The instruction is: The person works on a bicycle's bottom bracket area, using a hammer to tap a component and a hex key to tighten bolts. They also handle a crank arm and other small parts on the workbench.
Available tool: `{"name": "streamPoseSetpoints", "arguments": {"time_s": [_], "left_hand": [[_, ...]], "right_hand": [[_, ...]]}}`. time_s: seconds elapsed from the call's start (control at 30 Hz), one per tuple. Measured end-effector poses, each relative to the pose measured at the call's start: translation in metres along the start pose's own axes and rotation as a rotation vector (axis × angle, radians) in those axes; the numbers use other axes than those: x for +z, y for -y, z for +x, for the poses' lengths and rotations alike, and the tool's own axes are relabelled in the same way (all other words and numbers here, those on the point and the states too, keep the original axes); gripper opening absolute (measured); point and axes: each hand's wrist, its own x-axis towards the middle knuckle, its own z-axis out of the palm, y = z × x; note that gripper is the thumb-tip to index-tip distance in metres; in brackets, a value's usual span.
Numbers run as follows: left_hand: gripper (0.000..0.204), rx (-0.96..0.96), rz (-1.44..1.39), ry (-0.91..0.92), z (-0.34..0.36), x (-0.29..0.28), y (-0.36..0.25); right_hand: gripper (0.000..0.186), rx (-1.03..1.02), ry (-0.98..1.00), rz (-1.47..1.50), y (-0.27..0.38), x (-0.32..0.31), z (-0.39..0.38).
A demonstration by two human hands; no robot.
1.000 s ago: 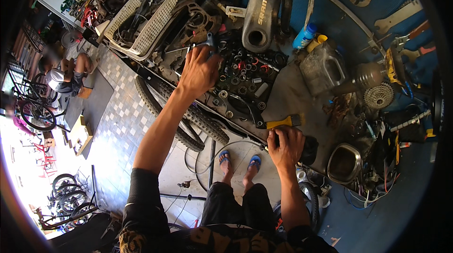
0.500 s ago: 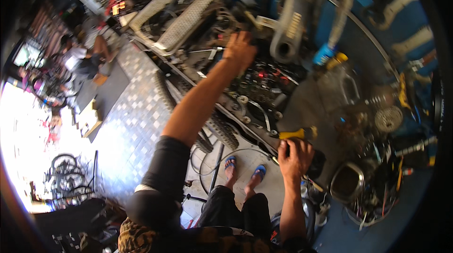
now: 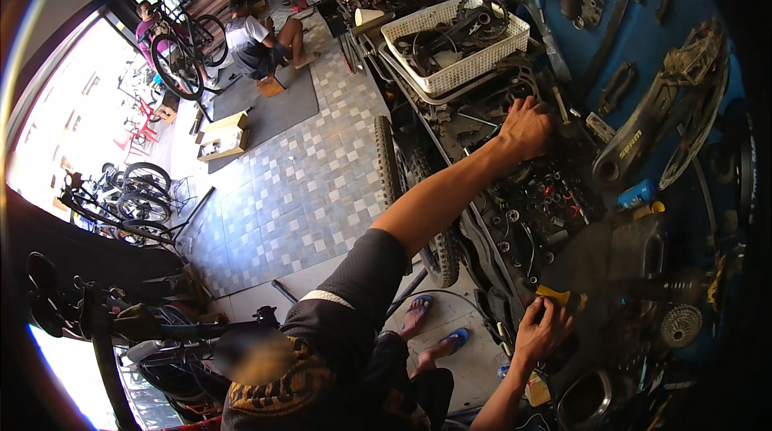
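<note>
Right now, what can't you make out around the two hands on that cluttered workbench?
Head view only:
- Left hand: its fingers are buried in dark metal parts; whatever it grips is hidden.
- Right hand: rests by a yellow-handled tool whose working end is lost in shadow.
- Small sockets in the black tray: too small to identify.

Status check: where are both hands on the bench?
Left hand reaching into cluttered parts tray. Right hand on yellow-handled tool at bench edge. White basket beyond the left hand.
</note>
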Motion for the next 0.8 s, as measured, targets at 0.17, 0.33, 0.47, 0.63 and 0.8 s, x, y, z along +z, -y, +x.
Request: {"name": "streamPoseSetpoints", "arguments": {"time_s": [0.17, 0.33, 0.47, 0.63, 0.8], "left_hand": [[0.027, -0.092, -0.706, -0.110, -0.037, -0.030, -0.009], [0.021, -0.207, -1.639, 0.126, -0.085, -0.034, -0.012], [0.026, 0.047, -2.132, 0.213, -0.110, -0.029, -0.011], [0.029, -0.008, -2.209, 0.199, -0.120, -0.026, -0.019], [0.024, -0.208, -1.567, 0.068, -0.112, -0.030, -0.003]], "right_hand": [[0.017, -0.029, -0.065, -0.051, -0.001, 0.003, 0.000], [0.015, -0.022, -0.052, -0.048, -0.003, 0.002, -0.001], [0.013, 0.009, -0.023, 0.028, -0.004, 0.000, 0.001], [0.011, 0.025, -0.017, 0.092, 0.000, -0.003, 0.005], [0.012, 0.013, -0.022, 0.089, -0.001, -0.005, 0.006]]}}
